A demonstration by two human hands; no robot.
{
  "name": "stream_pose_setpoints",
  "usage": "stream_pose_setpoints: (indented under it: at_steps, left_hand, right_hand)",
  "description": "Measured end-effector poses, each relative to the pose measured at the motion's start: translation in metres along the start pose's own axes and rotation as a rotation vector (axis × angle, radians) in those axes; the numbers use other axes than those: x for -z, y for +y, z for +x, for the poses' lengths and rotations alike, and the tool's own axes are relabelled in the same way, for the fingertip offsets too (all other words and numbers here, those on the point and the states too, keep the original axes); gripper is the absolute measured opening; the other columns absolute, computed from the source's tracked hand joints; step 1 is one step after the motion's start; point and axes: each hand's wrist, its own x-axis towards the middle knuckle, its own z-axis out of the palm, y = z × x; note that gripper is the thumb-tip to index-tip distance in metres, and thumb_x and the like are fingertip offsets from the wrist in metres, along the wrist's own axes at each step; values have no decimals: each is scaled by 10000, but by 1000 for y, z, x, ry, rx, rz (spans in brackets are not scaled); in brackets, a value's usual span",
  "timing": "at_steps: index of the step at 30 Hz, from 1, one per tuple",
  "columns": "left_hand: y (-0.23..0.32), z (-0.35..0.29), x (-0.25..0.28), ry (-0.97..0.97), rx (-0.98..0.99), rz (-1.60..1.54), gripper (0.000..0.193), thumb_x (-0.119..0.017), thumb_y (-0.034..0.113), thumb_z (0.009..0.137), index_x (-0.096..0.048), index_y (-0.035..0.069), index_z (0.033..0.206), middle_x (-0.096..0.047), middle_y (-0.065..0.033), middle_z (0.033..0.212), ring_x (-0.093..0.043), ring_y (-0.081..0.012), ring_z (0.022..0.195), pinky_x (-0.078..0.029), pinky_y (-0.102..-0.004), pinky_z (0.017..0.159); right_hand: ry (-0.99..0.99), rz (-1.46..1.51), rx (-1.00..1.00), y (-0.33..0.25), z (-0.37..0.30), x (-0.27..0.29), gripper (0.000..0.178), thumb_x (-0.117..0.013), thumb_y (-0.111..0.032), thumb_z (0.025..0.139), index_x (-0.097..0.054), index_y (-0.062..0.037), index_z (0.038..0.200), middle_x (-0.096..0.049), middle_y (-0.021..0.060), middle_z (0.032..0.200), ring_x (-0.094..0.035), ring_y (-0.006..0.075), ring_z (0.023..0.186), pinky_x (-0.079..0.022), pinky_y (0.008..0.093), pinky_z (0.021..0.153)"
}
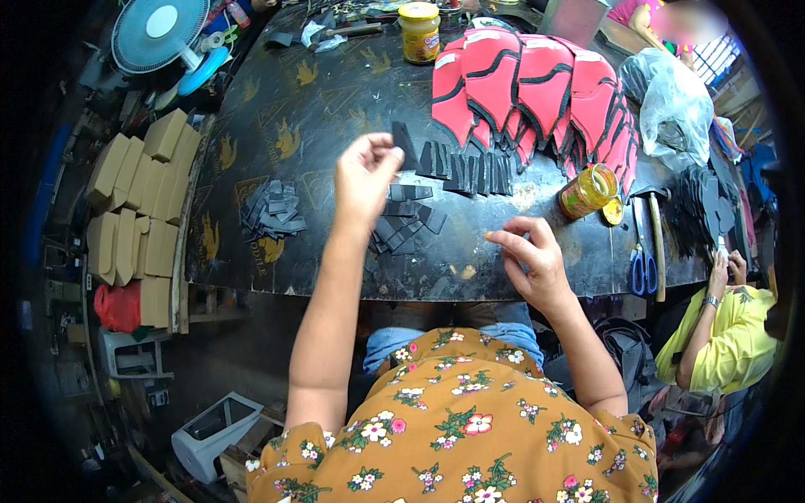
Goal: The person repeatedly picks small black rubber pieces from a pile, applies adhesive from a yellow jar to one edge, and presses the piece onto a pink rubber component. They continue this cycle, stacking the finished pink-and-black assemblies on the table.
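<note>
Between the thumb and fingers of my left hand [362,178] is a flat black strip [404,146], raised over the table. Just right of it lies a row of overlapping black pieces [470,170]. Below that hand spreads a loose heap of dark pieces [409,225]. My right hand [537,261] hovers near the table's front edge, thumb and forefinger close together. A small yellowish bit shows at its fingertips; I cannot make out what it is. An open glass jar [590,189] with yellowish contents leans to the right of it, beside a yellow lid [613,210].
Fanned red pieces with black trim [545,80] cover the back right. Scissors [641,267] and a hammer [659,251] lie at right, near stacked black pieces [703,201]. A person in yellow [734,339] works there. Left are a grey heap [272,210], cardboard boxes [138,184] and a fan [161,33].
</note>
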Motion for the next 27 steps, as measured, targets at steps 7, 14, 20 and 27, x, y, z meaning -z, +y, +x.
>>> stream_pose_setpoints:
  at_steps: [7, 14, 20, 27]
  left_hand:
    - [-46, 53, 5, -208, 122, 438, 232, -844, 116, 921, -786, 6, 1117, -777, -48, 935, -713, -119, 811, -580, -293, 728]
    - [-41, 44, -6, -162, 1, 741, 245, -855, 130, 882, -791, 5, 1082, -782, -77, 896, -718, -155, 753, -590, -335, 722]
    - [7, 3, 1, -219, -183, 779, 169, -814, 92, 868, -774, 31, 1021, -750, -122, 994, -735, -294, 917, -583, -421, 860]
    - [21, -51, -5, -532, -397, 993, 328, -813, 93, 864, -760, 53, 1186, -735, -107, 1197, -651, -339, 1188, -509, -453, 1035]
  right_hand:
    - [22, 57, -248, 12, -23, -22, 519, -746, 35, 886, -697, -67, 1393, -670, 168, 1159, -673, 348, 1040, -562, 424, 912]
    - [2, 67, -255, 14, -22, -20, 552, -773, 19, 879, -680, -62, 1417, -665, 174, 1168, -671, 320, 1006, -582, 396, 871]
    - [13, 75, -234, 16, -21, -20, 557, -774, 20, 879, -673, -54, 1422, -671, 167, 1169, -673, 312, 990, -587, 391, 868]
    - [-25, 67, -223, 15, -19, -16, 556, -781, 11, 881, -670, -55, 1422, -684, 150, 1122, -680, 312, 992, -578, 405, 886]
